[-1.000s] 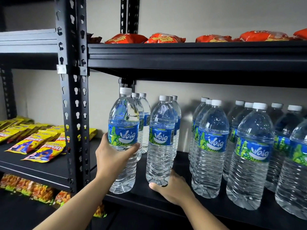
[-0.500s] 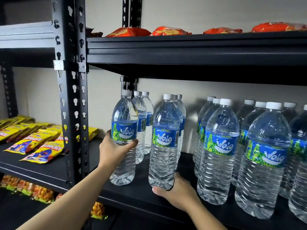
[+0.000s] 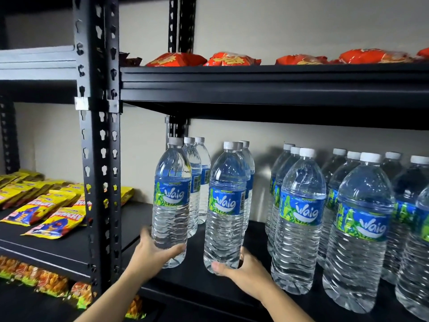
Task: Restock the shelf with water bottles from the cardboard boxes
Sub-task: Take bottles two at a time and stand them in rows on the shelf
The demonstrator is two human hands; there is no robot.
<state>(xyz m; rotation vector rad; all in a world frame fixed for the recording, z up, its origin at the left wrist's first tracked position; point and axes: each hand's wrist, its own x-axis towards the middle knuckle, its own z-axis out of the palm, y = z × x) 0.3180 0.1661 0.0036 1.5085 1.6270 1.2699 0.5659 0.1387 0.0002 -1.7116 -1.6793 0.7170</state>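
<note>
Two clear water bottles with blue-green labels and white caps stand upright at the front of the black shelf (image 3: 204,278). My left hand (image 3: 152,253) wraps the base of the left bottle (image 3: 171,201). My right hand (image 3: 246,269) cups the base of the right bottle (image 3: 226,205). Behind each held bottle stand two more in a row. To the right, further rows of the same bottles (image 3: 299,219) fill the shelf. No cardboard box is in view.
A black perforated upright post (image 3: 99,159) stands just left of my left hand. Yellow snack packets (image 3: 44,212) lie on the neighbouring shelf at left. Red snack bags (image 3: 232,59) lie on the shelf above. More packets (image 3: 51,282) sit on the lower shelf.
My left hand slid from the bottle's label down to its base. Both bottles went further onto the shelf and now stand on it. The view shifted slightly.
</note>
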